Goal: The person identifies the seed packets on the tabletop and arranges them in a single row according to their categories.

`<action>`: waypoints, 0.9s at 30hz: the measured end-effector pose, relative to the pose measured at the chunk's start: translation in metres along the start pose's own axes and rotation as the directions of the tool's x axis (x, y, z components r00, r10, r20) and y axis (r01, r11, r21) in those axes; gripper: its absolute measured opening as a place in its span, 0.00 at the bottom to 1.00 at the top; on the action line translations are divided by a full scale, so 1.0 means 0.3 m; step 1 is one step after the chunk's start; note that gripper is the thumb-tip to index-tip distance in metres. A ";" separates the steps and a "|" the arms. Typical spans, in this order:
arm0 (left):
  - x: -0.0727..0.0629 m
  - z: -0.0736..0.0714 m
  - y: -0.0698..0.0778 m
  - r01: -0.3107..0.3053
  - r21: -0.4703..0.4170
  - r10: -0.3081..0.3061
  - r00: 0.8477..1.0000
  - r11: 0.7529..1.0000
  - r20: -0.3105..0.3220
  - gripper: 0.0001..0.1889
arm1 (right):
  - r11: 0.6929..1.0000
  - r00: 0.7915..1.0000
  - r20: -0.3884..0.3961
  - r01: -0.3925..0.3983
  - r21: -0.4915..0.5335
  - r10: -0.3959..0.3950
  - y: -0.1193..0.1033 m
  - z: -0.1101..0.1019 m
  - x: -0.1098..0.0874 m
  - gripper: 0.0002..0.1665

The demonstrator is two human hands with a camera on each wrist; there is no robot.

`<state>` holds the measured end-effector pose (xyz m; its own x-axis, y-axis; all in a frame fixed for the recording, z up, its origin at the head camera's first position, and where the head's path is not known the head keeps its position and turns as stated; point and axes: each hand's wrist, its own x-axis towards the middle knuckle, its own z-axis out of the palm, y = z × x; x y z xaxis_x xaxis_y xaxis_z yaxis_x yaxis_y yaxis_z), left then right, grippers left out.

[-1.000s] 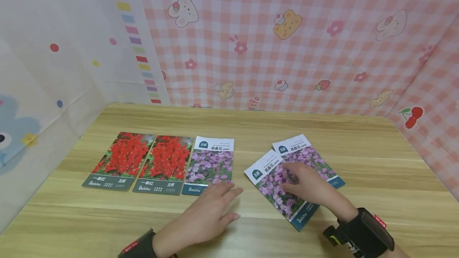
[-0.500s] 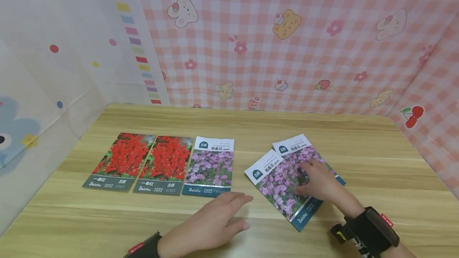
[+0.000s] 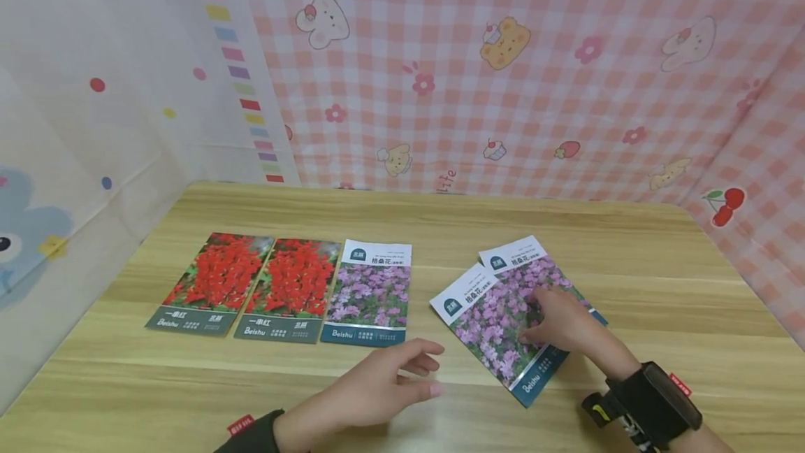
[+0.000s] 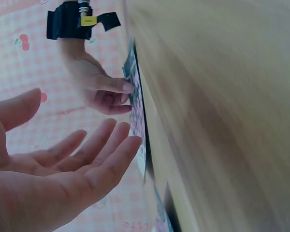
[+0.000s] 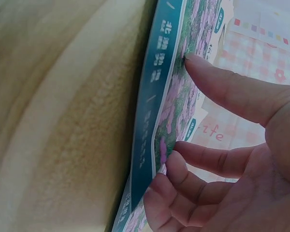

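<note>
My right hand [image 3: 562,320] rests its thumb and fingertips on the front purple-flower seed packet [image 3: 487,334], which lies tilted over part of another purple-flower seed packet [image 3: 518,257]. In the right wrist view, the thumb [image 5: 217,84] touches the printed face, apart from the fingers [image 5: 208,157] near the packet's edge. Over the table, my left hand [image 3: 380,383] holds nothing; its fingers are loosely bent. A third purple-flower packet [image 3: 371,296] lies just beyond it. The left wrist view shows the left palm [image 4: 63,183] below the right hand [image 4: 99,89].
Two red-flower seed packets [image 3: 216,275] lie side by side at the left of the wooden table [image 3: 453,222], in a row with the third purple packet. A pink checked cloth [image 3: 440,124] hangs behind the table, and a white patterned cloth [image 3: 144,152] at the left.
My right hand has slid a little rightward over the front packet, which stays about where it was. The left hand has moved right and away from the third purple packet.
</note>
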<state>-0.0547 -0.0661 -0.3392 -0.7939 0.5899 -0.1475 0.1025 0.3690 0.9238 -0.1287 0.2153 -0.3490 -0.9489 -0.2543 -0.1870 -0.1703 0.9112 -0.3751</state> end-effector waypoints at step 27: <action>0.012 -0.009 -0.006 0.204 -0.488 -0.219 0.975 0.849 0.028 0.22 | 0.976 1.000 0.010 0.009 0.219 -0.012 0.057 -0.009 -0.009 0.11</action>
<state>-0.0593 -0.0667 -0.3404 -0.7799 0.5149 -0.3558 -0.3676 0.0832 0.9263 -0.1297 0.2325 -0.3523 -0.9441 -0.2683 -0.1918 -0.1166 0.8156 -0.5668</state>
